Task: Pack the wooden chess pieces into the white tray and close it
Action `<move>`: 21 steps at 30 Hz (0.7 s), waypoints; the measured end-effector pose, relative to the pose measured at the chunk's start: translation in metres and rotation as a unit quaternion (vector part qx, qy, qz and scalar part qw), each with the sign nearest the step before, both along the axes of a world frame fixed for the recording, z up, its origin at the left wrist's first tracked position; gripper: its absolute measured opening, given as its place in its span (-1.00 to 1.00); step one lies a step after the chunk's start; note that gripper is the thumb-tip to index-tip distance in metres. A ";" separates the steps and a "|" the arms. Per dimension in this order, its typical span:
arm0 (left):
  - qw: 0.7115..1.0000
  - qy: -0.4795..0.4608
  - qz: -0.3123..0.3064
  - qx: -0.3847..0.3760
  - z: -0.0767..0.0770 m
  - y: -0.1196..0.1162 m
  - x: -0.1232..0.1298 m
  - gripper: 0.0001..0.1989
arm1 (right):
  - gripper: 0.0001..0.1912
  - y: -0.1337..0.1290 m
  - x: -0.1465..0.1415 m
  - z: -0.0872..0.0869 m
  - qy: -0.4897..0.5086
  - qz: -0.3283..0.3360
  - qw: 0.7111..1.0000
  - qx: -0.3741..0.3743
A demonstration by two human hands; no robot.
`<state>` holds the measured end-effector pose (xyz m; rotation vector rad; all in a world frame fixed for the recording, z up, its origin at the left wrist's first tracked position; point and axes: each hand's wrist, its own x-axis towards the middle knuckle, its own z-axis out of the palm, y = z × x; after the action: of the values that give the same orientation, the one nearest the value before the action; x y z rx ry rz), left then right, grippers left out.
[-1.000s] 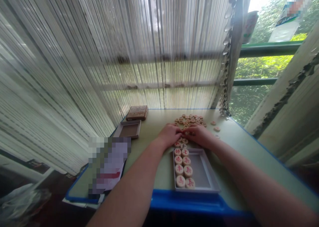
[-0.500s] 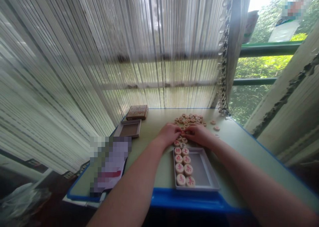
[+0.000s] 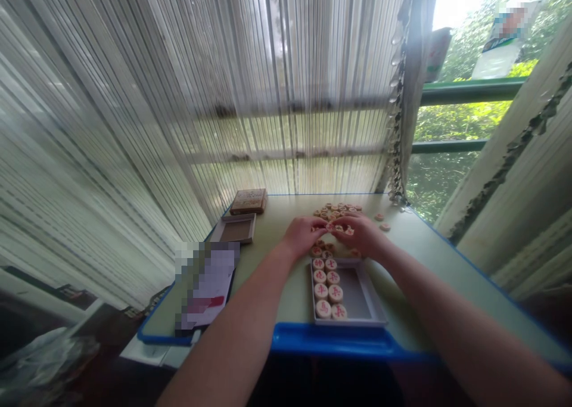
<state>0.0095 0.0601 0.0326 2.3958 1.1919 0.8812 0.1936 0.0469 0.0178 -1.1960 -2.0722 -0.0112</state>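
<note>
Both hands meet over a loose pile of round wooden Chinese chess pieces [image 3: 342, 208] on the table. Between my left hand [image 3: 306, 234] and my right hand [image 3: 360, 233], one red-marked chess piece [image 3: 329, 227] is pinched at the fingertips. More pieces show beneath and beside the right fingers. Nearer to me lies a shallow pale box [image 3: 364, 294], its left side filled by two columns of red-lettered pieces [image 3: 335, 292]. A few pieces [image 3: 317, 251] lie just beyond the box's far edge.
At the left are a shallow box lid [image 3: 235, 228], a closed patterned box [image 3: 249, 201] and a partly blurred phone-like object [image 3: 210, 285]. Two stray pieces [image 3: 385, 227] sit on the right. The table has a raised blue edge [image 3: 330, 340]; string curtains [image 3: 286, 67] hang behind.
My hands have shifted slightly away from me over the pile, and the pinched piece shows more plainly between the fingertips. The view has tilted a little; the boxed pieces stay as they were.
</note>
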 end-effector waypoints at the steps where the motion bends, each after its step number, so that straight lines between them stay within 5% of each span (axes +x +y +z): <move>1: 1.000 -0.005 -0.004 0.000 0.000 -0.002 -0.001 -0.78 | -0.81 -0.002 0.000 0.000 0.002 0.001 1.000 0.001; 14: 0.981 -0.165 -0.056 -0.081 0.003 -0.046 -0.023 -0.64 | -0.69 -0.061 -0.007 0.017 0.156 0.016 0.987 -0.027; 21: 0.980 -0.192 -0.044 0.008 -0.019 -0.101 -0.025 -0.80 | -0.77 -0.134 -0.008 -0.008 0.139 0.006 0.990 0.036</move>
<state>-0.0158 -0.0412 0.0141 2.1381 0.9243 1.2549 0.1856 -0.0876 0.0093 -1.0755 -1.8199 0.0810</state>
